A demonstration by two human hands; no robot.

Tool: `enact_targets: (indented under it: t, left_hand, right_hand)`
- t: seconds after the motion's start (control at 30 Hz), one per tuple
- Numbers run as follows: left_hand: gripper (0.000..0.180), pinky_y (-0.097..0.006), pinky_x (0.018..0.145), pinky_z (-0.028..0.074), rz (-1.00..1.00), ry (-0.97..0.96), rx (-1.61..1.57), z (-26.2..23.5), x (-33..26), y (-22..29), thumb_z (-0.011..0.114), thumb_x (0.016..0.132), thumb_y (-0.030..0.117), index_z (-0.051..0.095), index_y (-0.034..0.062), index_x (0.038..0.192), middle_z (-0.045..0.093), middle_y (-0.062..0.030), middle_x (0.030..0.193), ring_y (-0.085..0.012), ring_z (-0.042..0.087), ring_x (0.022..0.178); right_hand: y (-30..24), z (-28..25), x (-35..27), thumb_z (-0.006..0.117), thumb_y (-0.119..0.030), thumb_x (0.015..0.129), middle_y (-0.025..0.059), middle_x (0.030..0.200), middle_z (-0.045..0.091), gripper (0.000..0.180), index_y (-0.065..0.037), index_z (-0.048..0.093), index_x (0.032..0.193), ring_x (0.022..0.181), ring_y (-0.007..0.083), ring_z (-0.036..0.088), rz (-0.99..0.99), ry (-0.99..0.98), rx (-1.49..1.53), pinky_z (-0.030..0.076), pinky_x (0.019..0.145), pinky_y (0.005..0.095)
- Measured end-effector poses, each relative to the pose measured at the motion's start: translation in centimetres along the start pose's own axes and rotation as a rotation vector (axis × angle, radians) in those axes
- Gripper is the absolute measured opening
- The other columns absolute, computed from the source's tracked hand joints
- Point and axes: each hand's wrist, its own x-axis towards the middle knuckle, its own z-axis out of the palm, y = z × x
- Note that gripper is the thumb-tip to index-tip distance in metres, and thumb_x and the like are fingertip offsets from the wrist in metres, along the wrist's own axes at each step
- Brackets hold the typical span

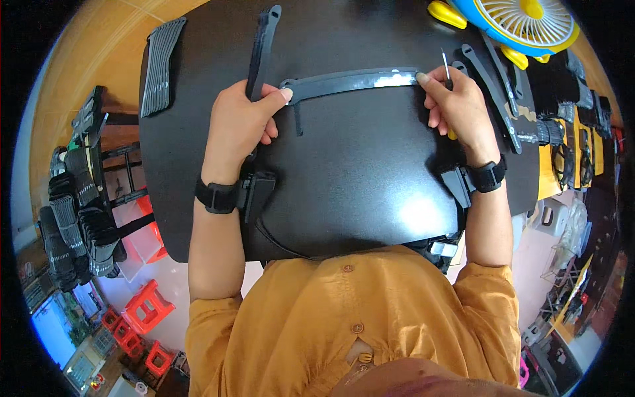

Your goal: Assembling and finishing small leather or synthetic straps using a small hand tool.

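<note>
Head view looks down on the dark desk [344, 185], where a curved black strip [350, 82] hangs between my 2 hands toward 12 o'clock, its long side running roughly from 9 to 3. My left fingers [272, 103] pinch its end at 11 o'clock, thumb on top; my right fingers [431, 86] pinch the other end at 1 o'clock and also keep a slim pointed tool [449, 84], its tip toward 12. A 2nd strip [263, 49] rises from behind my left fingers toward 12; I cannot tell whether they grip it too.

A neat stack of strips [159, 69] lies at 10 o'clock, loose strips [493, 99] lie at 2, and a blue and yellow fan [529, 23] stands beyond them.

I judge the step in hand to be stretching out and checking 1 strip, perhaps to tidy its edge. The next move, I think, calls for my left fingers to hold firm while my right ones free the tool's tip, kept clear of my left thumb, and work it along the strip without scratching the glossy face.
</note>
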Motion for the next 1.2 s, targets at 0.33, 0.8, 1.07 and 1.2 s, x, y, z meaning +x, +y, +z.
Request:
enact_targets:
  t: [0.33, 0.8, 1.07, 1.2]
  left_hand:
    - [0.028, -0.023, 0.046, 0.046, 0.024, -0.007, 0.061, 0.1, 0.0, 0.1, 0.073, 0.083, 0.026, 0.065, -0.0002, 0.086, 0.062, -0.0052, 0.058, -0.0101, 0.058, 0.047]
    - [0.028, -0.021, 0.041, 0.041, 0.005, 0.048, 0.065, 0.5, -0.1, 0.4, 0.075, 0.082, 0.026, 0.065, 0.0008, 0.087, 0.058, -0.0017, 0.058, -0.0081, 0.054, 0.044]
    - [0.029, -0.025, 0.045, 0.047, -0.005, 0.043, 0.1, 0.6, -0.3, 0.9, 0.073, 0.083, 0.026, 0.065, -0.0018, 0.087, 0.062, -0.0065, 0.06, -0.0114, 0.06, 0.048]
    - [0.028, -0.025, 0.045, 0.047, 0.011, 0.05, 0.115, 0.7, -0.2, 0.7, 0.072, 0.083, 0.025, 0.065, -0.0014, 0.086, 0.062, -0.0064, 0.061, -0.0115, 0.06, 0.048]
  right_hand:
    - [0.1, -0.3, 0.1, 0.061, -0.025, 0.094, 0.0015, 0.067, 0.06, 0.024, -0.002, 0.062, 0.097, 0.046, 0.007, 0.055, 0.018, 0.0, 0.006, 0.04, 0.039, 0.0205]
    - [-0.1, -0.2, 0.0, 0.06, -0.025, 0.094, 0.0009, 0.065, 0.06, 0.024, -0.001, 0.061, 0.095, 0.045, 0.0077, 0.056, 0.0, 0.002, 0.007, 0.041, 0.039, 0.0211]
    - [-0.3, 0.0, -0.1, 0.061, -0.024, 0.094, 0.0018, 0.064, 0.062, 0.024, -0.001, 0.062, 0.093, 0.047, 0.0083, 0.059, 0.007, 0.035, -0.051, 0.045, 0.041, 0.0214]
    - [-0.3, 0.1, 0.0, 0.061, -0.023, 0.094, 0.0025, 0.064, 0.062, 0.023, 0.0, 0.062, 0.093, 0.047, 0.0087, 0.059, -0.018, 0.042, -0.069, 0.046, 0.041, 0.0219]
